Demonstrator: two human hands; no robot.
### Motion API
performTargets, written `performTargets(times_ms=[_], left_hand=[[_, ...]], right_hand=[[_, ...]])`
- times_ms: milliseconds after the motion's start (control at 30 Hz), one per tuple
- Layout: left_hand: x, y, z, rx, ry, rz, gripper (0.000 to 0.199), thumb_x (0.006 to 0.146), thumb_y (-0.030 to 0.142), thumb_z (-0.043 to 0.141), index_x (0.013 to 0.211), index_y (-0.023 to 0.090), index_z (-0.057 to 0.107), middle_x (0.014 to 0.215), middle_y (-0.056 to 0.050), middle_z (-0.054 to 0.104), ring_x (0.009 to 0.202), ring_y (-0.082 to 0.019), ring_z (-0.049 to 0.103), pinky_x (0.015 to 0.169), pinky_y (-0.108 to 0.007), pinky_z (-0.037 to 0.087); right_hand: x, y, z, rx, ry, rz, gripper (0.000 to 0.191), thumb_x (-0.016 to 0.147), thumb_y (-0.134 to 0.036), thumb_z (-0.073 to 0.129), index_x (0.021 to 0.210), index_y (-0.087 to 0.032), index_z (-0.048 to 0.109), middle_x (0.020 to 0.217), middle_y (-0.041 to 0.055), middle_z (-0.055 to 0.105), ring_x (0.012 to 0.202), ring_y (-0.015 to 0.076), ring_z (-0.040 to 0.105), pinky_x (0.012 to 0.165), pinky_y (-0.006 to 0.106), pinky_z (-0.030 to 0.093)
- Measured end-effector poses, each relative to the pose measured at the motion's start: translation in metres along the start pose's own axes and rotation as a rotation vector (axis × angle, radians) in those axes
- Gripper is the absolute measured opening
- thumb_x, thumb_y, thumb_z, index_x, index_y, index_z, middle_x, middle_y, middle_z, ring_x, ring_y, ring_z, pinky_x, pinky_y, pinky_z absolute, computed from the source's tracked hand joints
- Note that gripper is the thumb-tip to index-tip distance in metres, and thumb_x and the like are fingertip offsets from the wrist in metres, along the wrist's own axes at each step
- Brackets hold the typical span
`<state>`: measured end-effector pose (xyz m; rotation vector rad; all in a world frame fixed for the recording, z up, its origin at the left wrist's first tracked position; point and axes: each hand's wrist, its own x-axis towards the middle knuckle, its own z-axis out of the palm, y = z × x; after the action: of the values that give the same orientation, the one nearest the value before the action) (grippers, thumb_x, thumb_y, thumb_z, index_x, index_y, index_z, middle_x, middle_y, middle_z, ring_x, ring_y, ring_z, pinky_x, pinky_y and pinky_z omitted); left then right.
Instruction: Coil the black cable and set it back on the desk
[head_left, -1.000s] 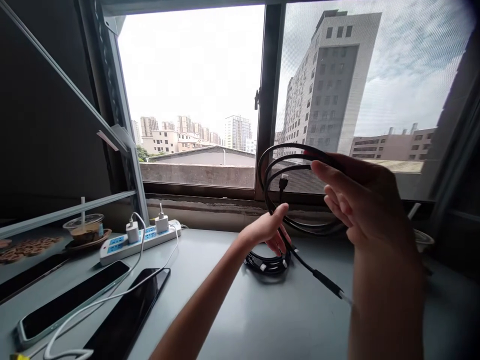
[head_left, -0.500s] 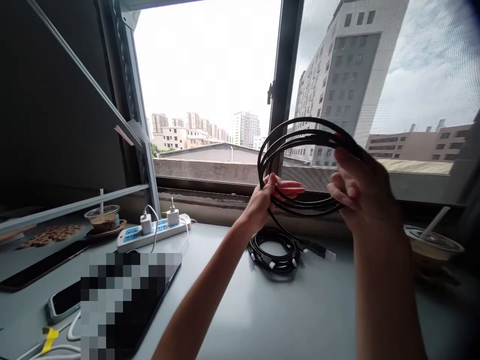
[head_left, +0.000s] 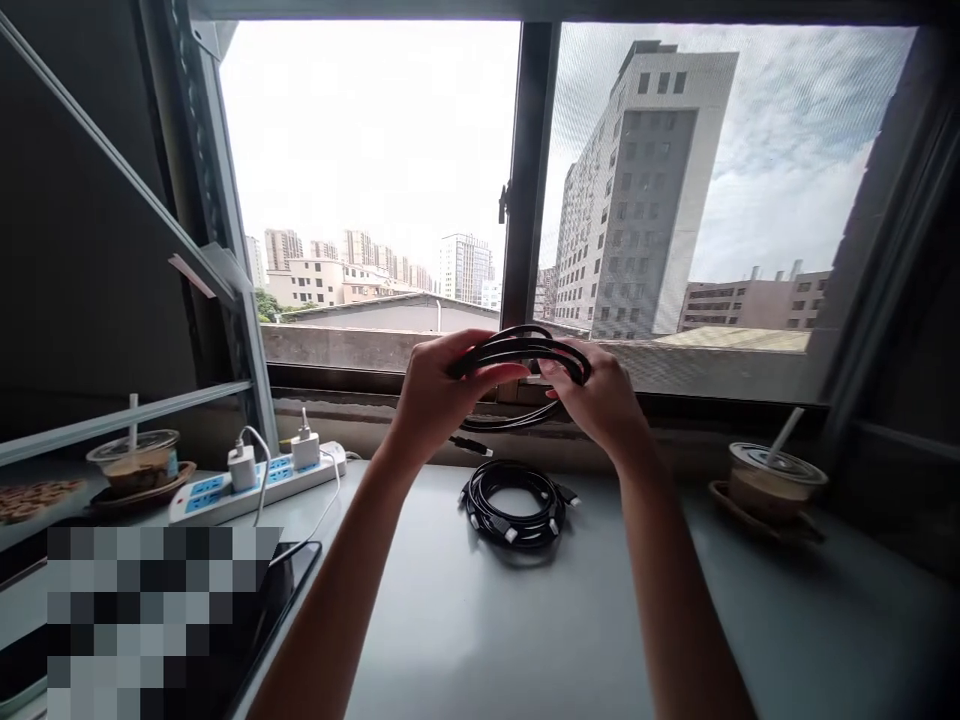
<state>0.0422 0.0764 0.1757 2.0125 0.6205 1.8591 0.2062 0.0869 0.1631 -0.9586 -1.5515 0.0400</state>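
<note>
A coiled black cable is held up in the air between both hands, in front of the window frame. My left hand is closed round the left side of the coil. On the right side, my right hand grips the same coil, its thumb toward the middle. A cable plug hangs below my left hand. Beneath, a second round coil of black cables with several pale-tipped plugs lies on the grey table.
A white power strip with two chargers stands at the left, near a drink cup. Another cup with a straw is at the right. A dark flat device lies at the lower left.
Both hands have come to similar heights, and the held coil looks smaller and more bunched. My right hand has moved left and away from the camera. The view has shifted right.
</note>
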Motion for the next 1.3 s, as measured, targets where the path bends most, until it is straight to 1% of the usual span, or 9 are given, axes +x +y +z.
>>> performTargets(times_ms=[67,267,433,600,800,967,1067,1167,1300], left_hand=[[-0.001,0.005,-0.003,0.043,-0.012,0.033,0.017,0.061,0.026,0.076,0.075,0.019,0.069,0.046,0.008,0.046,0.037,-0.004,0.035,0.038,-0.018,0.029],[-0.002,0.011,0.000,0.051,0.079,0.051,0.014,0.065,0.030,0.071,0.064,0.018,0.064,0.045,0.008,0.040,0.040,-0.004,0.032,0.037,-0.018,0.024],[-0.008,0.020,0.009,0.025,0.080,0.061,0.018,0.066,0.033,0.069,0.064,0.018,0.060,0.046,0.008,0.033,0.042,-0.005,0.026,0.038,-0.019,0.020],[-0.009,0.018,0.010,0.042,0.127,0.096,0.024,0.070,0.035,0.066,0.058,0.018,0.053,0.045,0.008,0.032,0.040,-0.005,0.026,0.038,-0.020,0.022],[-0.005,0.005,0.010,-0.032,0.189,0.041,0.023,0.071,0.038,0.067,0.065,0.019,0.056,0.044,0.008,0.038,0.037,-0.005,0.028,0.036,-0.020,0.022],[-0.001,-0.002,0.010,-0.004,0.209,-0.042,0.018,0.070,0.034,0.069,0.067,0.018,0.060,0.045,0.008,0.040,0.037,-0.004,0.028,0.036,-0.020,0.021],[0.001,-0.007,0.008,0.054,0.220,-0.108,0.022,0.069,0.036,0.070,0.065,0.016,0.063,0.047,0.006,0.042,0.039,-0.004,0.028,0.036,-0.020,0.020],[0.001,-0.011,0.005,-0.008,0.223,-0.267,0.026,0.070,0.040,0.070,0.069,0.015,0.062,0.045,0.008,0.036,0.037,-0.003,0.022,0.034,-0.020,0.015],[0.002,-0.004,0.000,-0.364,0.010,-0.582,0.025,0.084,0.027,0.058,0.063,0.016,0.048,0.040,0.011,0.021,0.033,-0.002,0.011,0.031,-0.017,0.011]], right_hand=[[0.000,-0.003,0.001,-0.049,-0.064,-0.037,0.016,0.078,-0.027,0.055,0.081,-0.016,0.066,0.074,0.0044,0.065,0.066,0.0184,0.061,0.061,0.029,0.049],[-0.005,-0.018,-0.011,-0.169,-0.024,-0.125,0.034,0.081,-0.041,0.056,0.059,-0.017,0.060,0.054,0.0017,0.060,0.055,0.0166,0.059,0.055,0.026,0.040],[-0.010,-0.027,-0.027,-0.051,-0.057,-0.043,0.040,0.076,-0.048,0.060,0.051,-0.017,0.058,0.045,-0.0001,0.055,0.045,0.0128,0.054,0.047,0.024,0.038],[-0.014,-0.035,-0.034,0.149,-0.182,0.054,0.040,0.072,-0.049,0.064,0.048,-0.017,0.059,0.041,-0.0013,0.050,0.035,0.0081,0.044,0.035,0.021,0.031],[-0.017,-0.039,-0.034,0.264,-0.357,0.151,0.052,0.075,-0.054,0.058,0.040,-0.017,0.048,0.037,0.0003,0.045,0.038,0.0093,0.047,0.041,0.021,0.037],[-0.012,-0.029,-0.024,0.090,-0.308,0.105,0.045,0.078,-0.052,0.054,0.051,-0.015,0.054,0.048,0.0025,0.055,0.046,0.0113,0.053,0.048,0.022,0.042],[-0.009,-0.021,-0.015,-0.040,-0.164,-0.031,0.029,0.071,-0.039,0.065,0.088,-0.016,0.061,0.072,0.0031,0.063,0.058,0.0141,0.058,0.053,0.025,0.044],[-0.009,-0.017,-0.007,-0.166,-0.083,-0.176,0.063,0.067,-0.024,0.068,0.125,-0.023,0.045,0.105,0.0057,0.059,0.073,0.0157,0.059,0.057,0.025,0.045],[-0.007,-0.014,-0.004,-0.368,-0.061,-0.300,0.057,0.076,-0.012,0.054,0.129,-0.030,0.044,0.117,0.0039,0.053,0.089,0.0174,0.058,0.051,0.022,0.040]])
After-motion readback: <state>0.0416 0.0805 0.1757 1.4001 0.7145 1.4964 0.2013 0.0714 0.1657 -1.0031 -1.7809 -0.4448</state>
